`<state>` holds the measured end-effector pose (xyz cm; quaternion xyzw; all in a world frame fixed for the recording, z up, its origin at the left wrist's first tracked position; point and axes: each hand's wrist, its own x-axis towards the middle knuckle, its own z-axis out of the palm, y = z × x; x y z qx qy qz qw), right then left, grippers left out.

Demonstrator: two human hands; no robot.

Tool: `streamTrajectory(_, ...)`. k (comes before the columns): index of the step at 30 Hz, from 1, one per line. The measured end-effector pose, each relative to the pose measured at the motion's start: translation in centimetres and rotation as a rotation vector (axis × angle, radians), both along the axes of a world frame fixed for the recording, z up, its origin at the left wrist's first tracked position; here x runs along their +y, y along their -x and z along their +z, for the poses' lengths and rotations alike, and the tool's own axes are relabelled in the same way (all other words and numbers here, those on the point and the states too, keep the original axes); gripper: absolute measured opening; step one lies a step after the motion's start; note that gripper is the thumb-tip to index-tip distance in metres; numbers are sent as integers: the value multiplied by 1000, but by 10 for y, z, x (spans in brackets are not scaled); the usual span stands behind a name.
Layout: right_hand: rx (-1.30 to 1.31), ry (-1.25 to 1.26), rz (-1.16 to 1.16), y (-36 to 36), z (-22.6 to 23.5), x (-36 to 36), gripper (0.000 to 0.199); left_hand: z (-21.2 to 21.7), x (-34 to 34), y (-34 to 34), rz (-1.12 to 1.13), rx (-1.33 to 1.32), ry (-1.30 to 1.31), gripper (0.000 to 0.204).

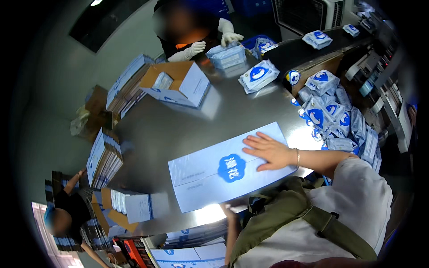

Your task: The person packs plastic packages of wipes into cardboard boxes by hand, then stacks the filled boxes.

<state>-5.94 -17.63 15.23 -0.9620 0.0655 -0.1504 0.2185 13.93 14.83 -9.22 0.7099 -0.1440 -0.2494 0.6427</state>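
Note:
A pale blue cardboard carton (201, 172) with a blue scalloped emblem lies on the steel table in front of me; it looks flat, but I cannot tell for sure. My right hand (268, 152) rests palm down on its right part, fingers spread, a bracelet at the wrist. At the carton's near edge is my left hand (229, 211), small and blurred in the picture; its fingers cannot be made out. Below it, a stack of flat blue cartons (192, 254) sits by the table's near side.
An open carton (192, 85) with a packet inside stands at the back. Wipes packets lie on the table (147, 174), on the conveyor (286, 60) and heaped in a bin (324, 116). Folded cartons (105, 158) stand left. A gloved co-worker (192, 51) handles packets; another person (73, 210) is at left.

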Motion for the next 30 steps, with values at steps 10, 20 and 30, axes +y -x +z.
streamTrajectory(10,-402,-804,-458,9,-109,-16,48,241,-131,13,-496,-386,229,41)
streamTrajectory(20,-509,-812,-753,-12,-19,12,89,268,-199,91,-984,-723,-648,50)
streamTrajectory(30,-219,-2129,-444,-9,-68,35,68,231,-53,-47,-298,-717,-1127,46)
